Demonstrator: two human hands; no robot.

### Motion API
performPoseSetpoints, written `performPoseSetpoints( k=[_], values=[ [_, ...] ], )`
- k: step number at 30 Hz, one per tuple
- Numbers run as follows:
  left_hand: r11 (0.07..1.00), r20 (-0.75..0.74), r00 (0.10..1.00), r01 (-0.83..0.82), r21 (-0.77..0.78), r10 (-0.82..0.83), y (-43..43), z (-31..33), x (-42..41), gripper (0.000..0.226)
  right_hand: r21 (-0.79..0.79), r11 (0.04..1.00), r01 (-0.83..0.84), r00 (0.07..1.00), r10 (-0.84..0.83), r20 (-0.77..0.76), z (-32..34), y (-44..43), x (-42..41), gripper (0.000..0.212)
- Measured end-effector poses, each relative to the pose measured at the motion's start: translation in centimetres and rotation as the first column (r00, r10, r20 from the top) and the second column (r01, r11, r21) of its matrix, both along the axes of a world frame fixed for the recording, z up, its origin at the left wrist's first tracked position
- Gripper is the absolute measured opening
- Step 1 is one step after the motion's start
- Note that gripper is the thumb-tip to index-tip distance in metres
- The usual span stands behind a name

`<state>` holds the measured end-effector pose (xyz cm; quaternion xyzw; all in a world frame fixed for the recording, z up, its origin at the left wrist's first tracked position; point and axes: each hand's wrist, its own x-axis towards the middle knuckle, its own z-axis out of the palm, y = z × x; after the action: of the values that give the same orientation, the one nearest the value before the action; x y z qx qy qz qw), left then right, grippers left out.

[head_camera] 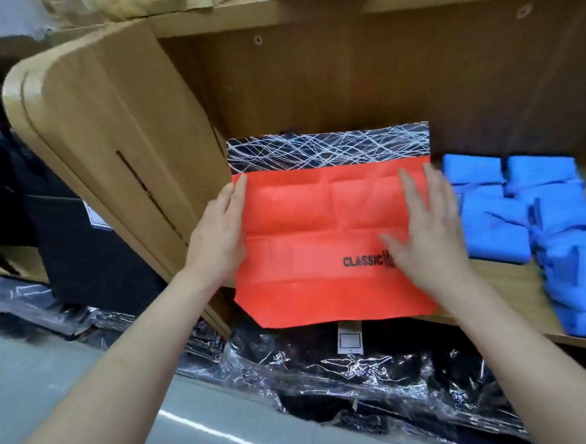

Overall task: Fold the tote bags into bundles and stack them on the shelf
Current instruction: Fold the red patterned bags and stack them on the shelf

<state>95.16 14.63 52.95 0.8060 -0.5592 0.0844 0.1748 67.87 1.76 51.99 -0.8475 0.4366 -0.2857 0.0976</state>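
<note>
Left hand [222, 233] straight-fingered along the left edge of the orange tote bag [305, 228], right hand [422, 224] spread flat on its right half, neither gripping. Spread flat on the wooden shelf [504, 277], wider side to side, near edge overhanging the front. Likely next: left edge folded across toward the right hand.

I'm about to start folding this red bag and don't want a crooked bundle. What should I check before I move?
1. Red tote bag lies spread flat on the shelf: ok.
2. Left hand rests at the bag's left edge: ok.
3. Right hand lies flat on its right side: ok, though blurred.
4. Bag fully supported: not ok, its near edge overhangs the shelf front.
5. Handles tucked away: cannot tell, none visible.
6. Blue bundles apart from the bag: ok at the far corner; nearer, the right hand hides it.
</note>
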Motion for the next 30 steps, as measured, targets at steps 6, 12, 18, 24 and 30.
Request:
performPoseSetpoints(
  k=[6,12,18,24,30],
  values=[
    [0.986,0.002,0.999,-0.047,0.158,0.048,-3.3,-2.7,3.1,0.098,0.334,0.934,-0.131,0.861,0.274,-0.428,-4.1,2.1,2.4,0.066],
    [0.907,-0.382,0.882,0.370,0.202,-0.275,-0.9,-2.3,4.9,0.072,0.367,0.930,-0.034,0.861,0.213,-0.462,-4.3,3.7,3.9,0.061],
    [0.639,-0.365,0.816,0.577,0.509,-0.447,2.0,-3.2,5.7,0.092,0.489,0.869,-0.075,0.843,0.318,-0.435,-3.0,3.7,3.6,0.084],
    [0.880,-0.462,0.813,0.458,0.129,-0.355,2.2,-4.6,6.8,0.062,0.806,0.493,-0.327,0.911,0.391,0.130,-1.0,2.2,-1.0,0.068],
    [0.970,-0.427,0.877,0.244,0.005,-0.219,2.6,-5.3,5.9,0.020,0.745,0.652,-0.138,0.980,-0.021,0.200,-2.5,3.8,-2.3,0.048]
  ],
)
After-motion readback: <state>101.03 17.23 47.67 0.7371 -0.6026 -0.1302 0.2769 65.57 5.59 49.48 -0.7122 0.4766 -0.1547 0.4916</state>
